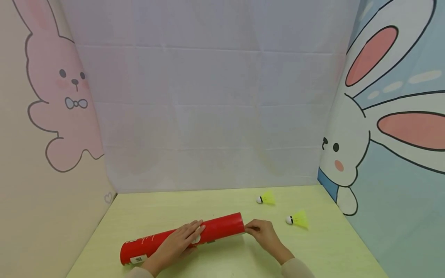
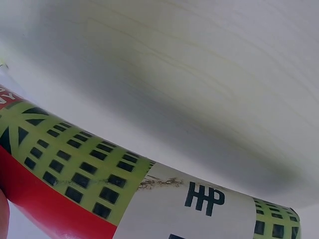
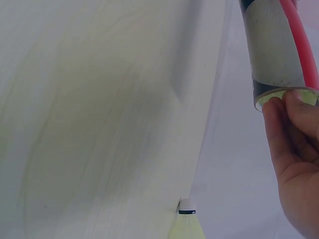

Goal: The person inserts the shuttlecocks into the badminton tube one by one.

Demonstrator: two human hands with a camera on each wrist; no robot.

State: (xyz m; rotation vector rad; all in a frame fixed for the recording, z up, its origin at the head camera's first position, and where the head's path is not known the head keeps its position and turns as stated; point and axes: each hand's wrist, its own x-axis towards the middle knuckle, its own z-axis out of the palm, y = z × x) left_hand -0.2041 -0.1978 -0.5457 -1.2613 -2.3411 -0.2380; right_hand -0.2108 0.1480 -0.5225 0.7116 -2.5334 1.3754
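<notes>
A long red shuttlecock tube (image 1: 222, 227) lies slantwise over the table, its right end raised. My left hand (image 1: 179, 241) grips it around the middle, fingers laid over the top and thumb on the near side. In the left wrist view the tube's printed side (image 2: 189, 204) shows green, white and red. At the tube's open right end, the thumb and fingers of my right hand (image 1: 265, 235) pinch the yellow edge of a shuttlecock (image 3: 273, 95) just inside the rim. Most of that shuttlecock is hidden in the tube and behind the fingertips.
Two yellow shuttlecocks with white heads lie on the pale table (image 1: 333, 243) to the right: one farther back (image 1: 267, 198), the other (image 1: 298, 220) nearer my right hand. A white sheet (image 1: 215, 116) hangs behind the table, with rabbit-painted walls at both sides.
</notes>
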